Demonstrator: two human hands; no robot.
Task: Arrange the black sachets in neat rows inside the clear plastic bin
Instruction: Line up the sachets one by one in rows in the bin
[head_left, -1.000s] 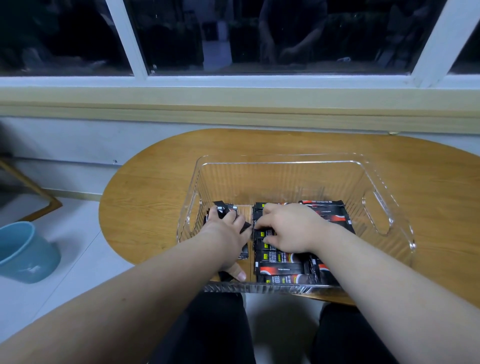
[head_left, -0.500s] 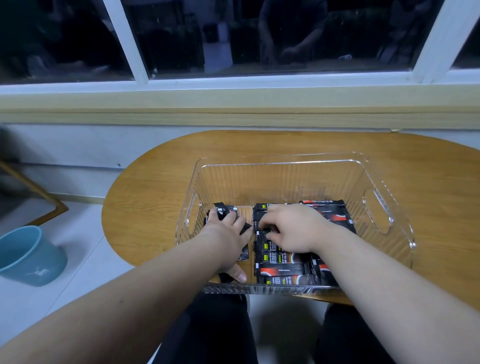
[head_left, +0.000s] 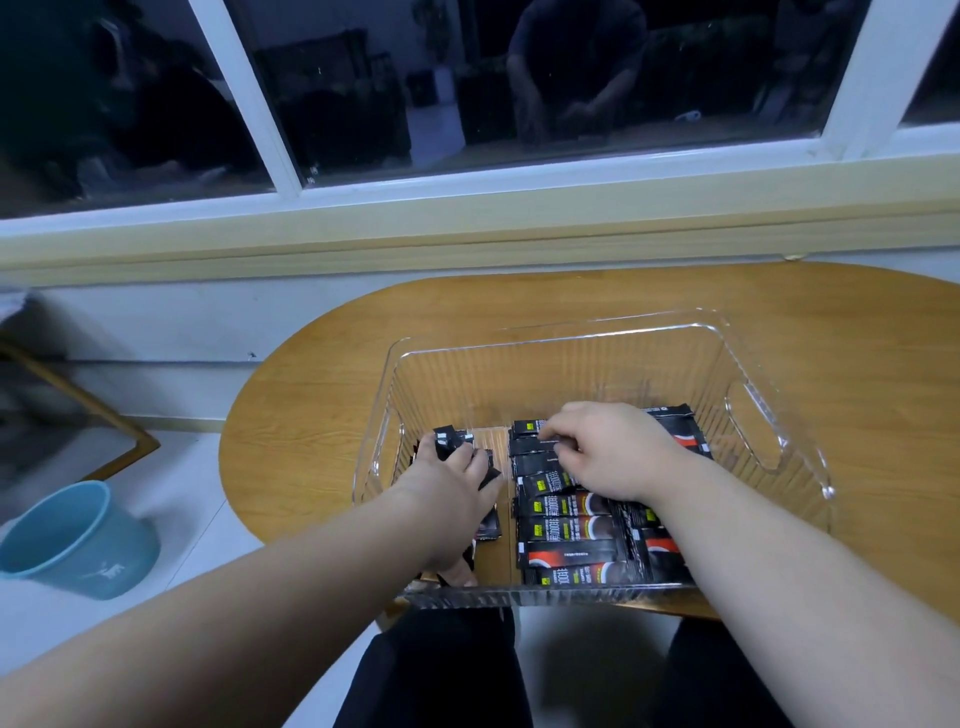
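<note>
The bin (head_left: 545, 597) sits on the surface (head_left: 311, 441). Just inside its near wall, sachets (head_left: 571, 530) lie in a tidy row. At the bin's left side, the left hand (head_left: 452, 499) grips a loose bundle (head_left: 449, 441), unchanged. The right hand (head_left: 613, 452) has shifted from mid-row toward the bin's far wall, and its fingers (head_left: 561, 434) pinch a sachet there. Judgement: the row is lengthening; the bundle remains to lay.
</note>
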